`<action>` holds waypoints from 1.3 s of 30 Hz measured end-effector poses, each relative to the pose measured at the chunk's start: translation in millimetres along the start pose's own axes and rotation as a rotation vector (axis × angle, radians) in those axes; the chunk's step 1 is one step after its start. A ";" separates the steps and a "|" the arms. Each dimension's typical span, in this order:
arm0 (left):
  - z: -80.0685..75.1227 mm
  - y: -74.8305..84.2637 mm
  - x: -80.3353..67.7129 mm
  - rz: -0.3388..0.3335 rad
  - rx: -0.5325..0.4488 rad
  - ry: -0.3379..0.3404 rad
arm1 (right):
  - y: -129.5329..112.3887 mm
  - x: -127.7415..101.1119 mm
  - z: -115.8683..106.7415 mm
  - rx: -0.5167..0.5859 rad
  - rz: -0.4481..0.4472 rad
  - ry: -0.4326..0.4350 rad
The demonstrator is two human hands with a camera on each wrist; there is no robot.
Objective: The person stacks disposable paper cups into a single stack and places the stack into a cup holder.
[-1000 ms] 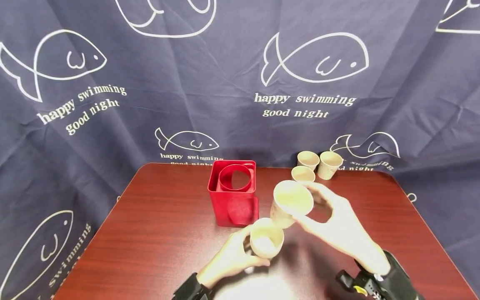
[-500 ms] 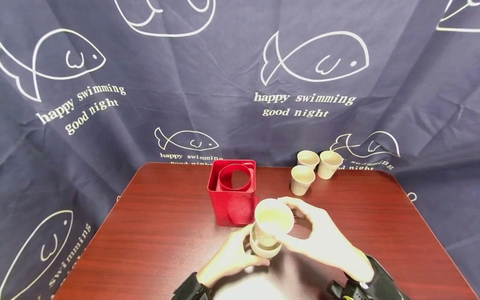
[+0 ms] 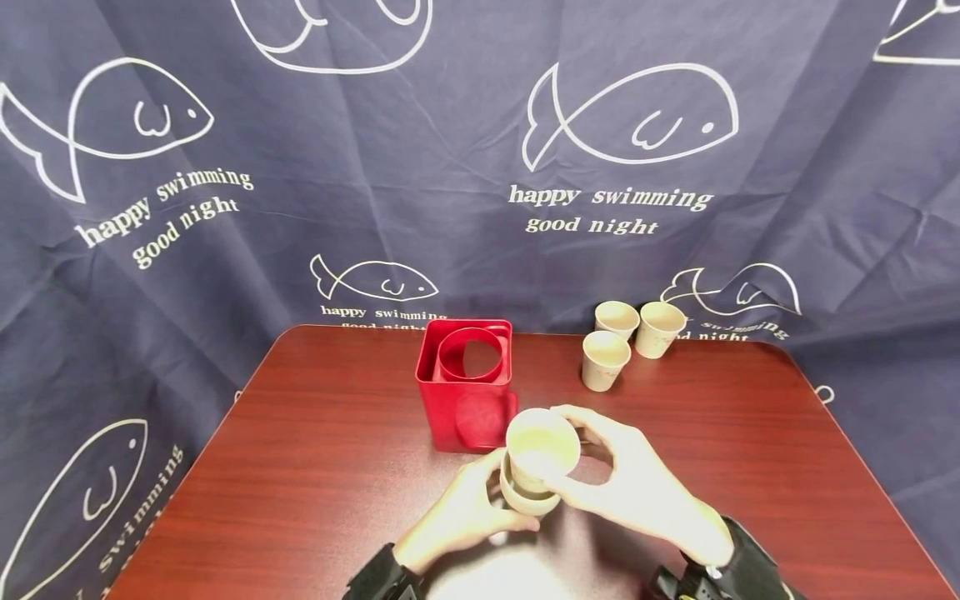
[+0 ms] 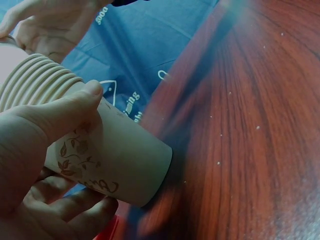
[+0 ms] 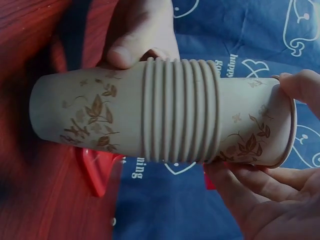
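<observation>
My left hand (image 3: 468, 508) grips a stack of nested paper cups (image 4: 115, 150), thumb on one side and fingers on the other. Several rolled rims show close together in the right wrist view, above a wall printed with brown leaves. My right hand (image 3: 637, 475) holds a single paper cup (image 5: 257, 122) by its rim and side. That cup's lower part sits inside the top of the stack, its upper part standing out above the rims. Part of the stack is hidden behind my left thumb and fingers.
A red square holder (image 3: 465, 408) with a round opening stands just beyond my left hand. Three more paper cups stand at the back right, the nearest cup (image 3: 604, 362) in front of the other two. A dark blue printed cloth (image 3: 465, 150) hangs behind the wooden table (image 3: 322, 433).
My right hand has moved left and down with its cup, from beside the stack's mouth to inside it. The left hand has kept its hold and place.
</observation>
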State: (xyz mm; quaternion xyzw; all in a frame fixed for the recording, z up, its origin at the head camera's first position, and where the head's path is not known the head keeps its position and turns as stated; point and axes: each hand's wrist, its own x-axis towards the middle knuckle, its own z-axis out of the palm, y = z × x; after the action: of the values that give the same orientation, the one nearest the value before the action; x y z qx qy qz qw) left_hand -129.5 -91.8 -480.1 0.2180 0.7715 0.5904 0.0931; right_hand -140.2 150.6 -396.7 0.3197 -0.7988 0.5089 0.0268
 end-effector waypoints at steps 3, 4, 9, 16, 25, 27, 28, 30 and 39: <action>0.0 -0.5 0.4 0.014 0.001 0.004 | 2.0 -1.1 2.0 -0.005 0.010 0.003; 0.0 -0.5 0.7 0.012 -0.002 0.004 | 3.1 -1.3 2.6 -0.010 0.012 0.003; -0.8 0.4 1.6 -0.005 0.005 0.007 | 5.7 -2.9 6.6 -0.018 0.026 0.001; -0.5 0.5 1.4 0.006 0.007 0.010 | 9.0 -5.3 9.8 -0.038 0.056 -0.001; -0.2 -0.6 1.8 -0.002 -0.012 0.008 | 12.4 -8.8 13.3 -0.057 0.038 -0.018; -0.1 -0.5 1.6 -0.002 -0.007 0.011 | 13.4 -9.4 14.3 -0.073 0.039 -0.022; -0.1 -0.5 1.4 -0.005 -0.005 0.013 | 14.2 -9.6 14.8 -0.093 0.031 -0.021; -0.4 -0.4 1.0 -0.019 -0.008 0.012 | 15.0 -10.4 15.7 -0.108 0.041 -0.028; -2.0 0.1 0.3 -0.025 -0.012 -0.003 | 14.4 -13.5 16.9 -0.052 0.144 -0.069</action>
State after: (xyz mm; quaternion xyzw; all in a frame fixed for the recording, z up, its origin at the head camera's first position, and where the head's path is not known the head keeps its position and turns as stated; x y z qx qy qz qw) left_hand -130.5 -93.4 -479.3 0.2085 0.7705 0.5936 0.1029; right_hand -132.4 147.1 -421.3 0.2782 -0.8332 0.4771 -0.0292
